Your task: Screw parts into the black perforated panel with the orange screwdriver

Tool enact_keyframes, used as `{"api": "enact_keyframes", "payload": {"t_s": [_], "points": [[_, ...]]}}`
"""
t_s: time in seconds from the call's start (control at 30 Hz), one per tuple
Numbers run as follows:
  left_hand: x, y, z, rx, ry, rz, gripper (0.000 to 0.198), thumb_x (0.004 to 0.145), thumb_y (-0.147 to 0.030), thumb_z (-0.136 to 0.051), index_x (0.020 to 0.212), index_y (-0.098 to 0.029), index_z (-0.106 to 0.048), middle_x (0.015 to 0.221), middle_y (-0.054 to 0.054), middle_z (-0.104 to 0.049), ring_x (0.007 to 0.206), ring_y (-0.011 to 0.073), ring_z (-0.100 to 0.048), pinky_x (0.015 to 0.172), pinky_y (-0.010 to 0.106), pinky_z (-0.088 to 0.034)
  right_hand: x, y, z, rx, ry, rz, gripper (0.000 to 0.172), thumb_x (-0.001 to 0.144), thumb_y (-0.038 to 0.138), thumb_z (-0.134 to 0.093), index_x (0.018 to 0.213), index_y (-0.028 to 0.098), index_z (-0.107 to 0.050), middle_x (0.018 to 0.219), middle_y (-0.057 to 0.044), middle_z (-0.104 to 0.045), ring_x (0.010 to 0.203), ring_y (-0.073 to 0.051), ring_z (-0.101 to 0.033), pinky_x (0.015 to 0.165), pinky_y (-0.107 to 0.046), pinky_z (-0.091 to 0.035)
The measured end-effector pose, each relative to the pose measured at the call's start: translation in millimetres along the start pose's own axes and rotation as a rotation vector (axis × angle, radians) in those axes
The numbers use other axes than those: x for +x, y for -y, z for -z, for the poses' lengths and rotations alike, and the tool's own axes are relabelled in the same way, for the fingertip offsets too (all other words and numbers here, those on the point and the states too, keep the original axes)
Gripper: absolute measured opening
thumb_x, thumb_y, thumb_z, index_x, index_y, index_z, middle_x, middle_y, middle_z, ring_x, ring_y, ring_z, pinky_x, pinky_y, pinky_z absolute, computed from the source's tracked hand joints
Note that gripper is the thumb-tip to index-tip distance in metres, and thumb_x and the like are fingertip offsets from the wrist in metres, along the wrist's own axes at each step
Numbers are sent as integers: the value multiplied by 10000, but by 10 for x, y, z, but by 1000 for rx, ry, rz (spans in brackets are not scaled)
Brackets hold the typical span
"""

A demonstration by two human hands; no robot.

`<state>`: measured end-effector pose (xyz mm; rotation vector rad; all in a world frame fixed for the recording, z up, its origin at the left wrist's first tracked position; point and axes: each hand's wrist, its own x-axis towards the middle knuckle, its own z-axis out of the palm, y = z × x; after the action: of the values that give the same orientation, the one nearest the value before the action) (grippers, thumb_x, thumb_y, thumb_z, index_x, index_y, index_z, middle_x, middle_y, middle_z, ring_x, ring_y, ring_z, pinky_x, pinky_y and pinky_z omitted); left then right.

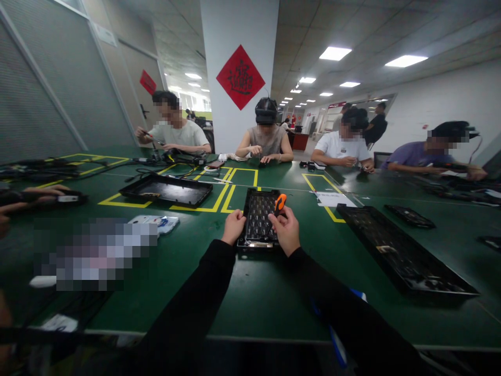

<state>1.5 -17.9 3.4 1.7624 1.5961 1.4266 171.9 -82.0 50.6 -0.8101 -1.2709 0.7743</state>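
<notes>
A black rectangular plastic case (256,198) lies in front of me, its inside covered with rows of small shiny pieces and a pale metallic strip near its front edge. My left hand (234,227) is closed on the case's left rim. In my right hand (287,231), held over the case's right side, is a screwdriver (281,202) with an orange and black handle. Its handle end points up and away, while the lower part leans down into the case. The fingers and the dim light hide the screwdriver's tip.
A wide black tray (168,190) and a long black tray (407,250) flank me on the green table (250,292). White paper (334,199) lies beyond, near yellow tape. Several people sit around the table; another person's hand (49,193) is at the left.
</notes>
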Motion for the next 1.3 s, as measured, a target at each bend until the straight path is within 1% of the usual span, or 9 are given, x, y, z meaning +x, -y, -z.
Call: {"api": "enact_keyframes", "payload": {"t_s": [0.13,0.2,0.37,0.6,0.73,0.9,1.07,1.17,1.3], "points": [[3,9,1,-2,1,-7,227,653,-133,-444,527,-178,-260,502,-55,-312,516,86,-324,517,225,-229,1,14,-6,64,16,-31,497,717,287,-596,1185,229,-439,918,-19,-541,492,-38,-442,407,-166,-378],[3,16,0,-4,1,-6,229,653,-136,-444,527,-178,-258,502,-55,-313,514,86,-323,514,224,-229,1,20,-7,94,36,-40,511,747,287,-562,1227,234,-396,947,-35,-562,480,-39,-438,405,-172,-375],[0,17,-2,2,3,-1,226,653,-134,-443,528,-179,-261,502,-56,-312,516,86,-326,517,224,-233,1,3,-4,114,70,-46,382,793,308,-499,1161,216,-446,941,-38,-585,436,-33,-399,397,-183,-370],[-6,-8,6,-5,0,-10,228,653,-130,-442,528,-180,-258,502,-56,-308,514,86,-321,515,224,-228,4,-9,-6,46,52,-82,330,729,330,-595,1017,202,-499,773,20,-529,431,-29,-396,359,-153,-326],[-6,-6,1,-8,-4,-8,229,651,-130,-445,525,-179,-260,500,-57,-303,513,86,-318,515,225,-225,8,1,0,32,50,-56,350,717,316,-610,1033,197,-517,823,10,-527,460,-27,-404,373,-153,-331],[-1,19,-11,-25,-4,-21,229,647,-128,-445,522,-179,-260,496,-58,-301,508,85,-308,513,226,-217,16,-15,5,82,45,-65,442,738,317,-582,1150,216,-458,889,-22,-573,472,-46,-432,376,-172,-344],[2,26,-10,-42,-8,-16,228,644,-127,-444,521,-179,-260,492,-57,-302,505,85,-305,509,227,-212,12,-2,2,115,93,-61,322,788,331,-507,1086,211,-487,936,-39,-599,428,-38,-399,392,-194,-358],[-2,27,-8,-52,-5,-15,227,642,-128,-445,520,-178,-261,493,-57,-300,504,86,-304,507,227,-212,11,-1,0,86,58,-57,297,776,345,-524,1041,212,-503,848,-8,-583,424,-37,-394,383,-182,-341],[-4,30,-9,-65,-1,-10,224,644,-132,-444,520,-178,-263,493,-57,-296,506,85,-300,510,226,-212,11,-12,9,19,39,-50,335,741,330,-577,1046,202,-526,700,32,-506,440,-41,-384,388,-168,-325]]}}
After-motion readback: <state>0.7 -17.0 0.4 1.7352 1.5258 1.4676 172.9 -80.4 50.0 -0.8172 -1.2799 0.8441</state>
